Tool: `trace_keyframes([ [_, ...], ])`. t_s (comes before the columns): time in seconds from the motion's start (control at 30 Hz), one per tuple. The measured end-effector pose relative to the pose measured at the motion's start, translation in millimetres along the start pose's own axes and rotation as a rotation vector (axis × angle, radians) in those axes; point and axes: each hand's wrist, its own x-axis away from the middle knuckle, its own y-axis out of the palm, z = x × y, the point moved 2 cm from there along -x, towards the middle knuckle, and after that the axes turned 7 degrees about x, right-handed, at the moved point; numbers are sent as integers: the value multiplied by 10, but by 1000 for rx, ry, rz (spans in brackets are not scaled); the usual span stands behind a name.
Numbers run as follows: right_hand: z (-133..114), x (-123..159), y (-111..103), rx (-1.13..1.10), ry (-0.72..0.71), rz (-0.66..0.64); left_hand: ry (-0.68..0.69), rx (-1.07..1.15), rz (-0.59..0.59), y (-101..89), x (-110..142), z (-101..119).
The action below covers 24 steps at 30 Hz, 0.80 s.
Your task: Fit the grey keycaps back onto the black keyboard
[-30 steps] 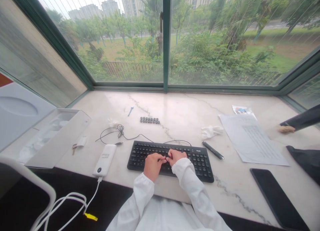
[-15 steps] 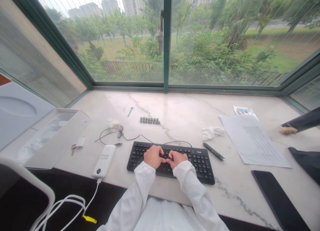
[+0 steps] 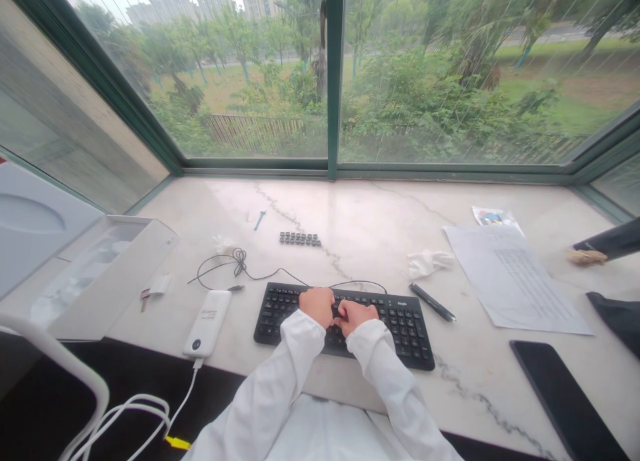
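A black keyboard (image 3: pixel 295 314) lies in front of me on the marble-patterned counter. My left hand (image 3: pixel 318 306) is over its middle, with the fingers curled in and mostly hidden behind the back of the hand. Close against it, my right hand (image 3: pixel 356 316) is closed too, its thumb and index finger drawn together near the left fingertips. Whatever sits between the fingers is too small or covered to make out. Beyond the keyboard, several loose dark keycaps (image 3: pixel 300 238) stand in two rows. A small blue tool (image 3: pixel 259 220) lies to their left.
At left are a white power bank (image 3: pixel 207 324) with a cable, a thin black cable (image 3: pixel 240 264), a key (image 3: pixel 145 298) and an open white box (image 3: pixel 115 281). A pen (image 3: pixel 433 302), crumpled white wrapping (image 3: pixel 429 264), printed paper (image 3: pixel 515 281) and a phone (image 3: pixel 565 394) lie at right.
My left hand has moved slightly right and turned, with its fingers now tucked in against the right hand. The right hand stays almost in place. The view has shifted slightly.
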Motion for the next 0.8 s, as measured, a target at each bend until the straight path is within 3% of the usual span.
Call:
trace_keyframes([
  [0.3,4,-24,-2,-6,-37,-19,22,23,-33,-40,-38,-41],
  [0.8,22,-8,76,-13,-66,42,-3,73,84,64,110,-128],
])
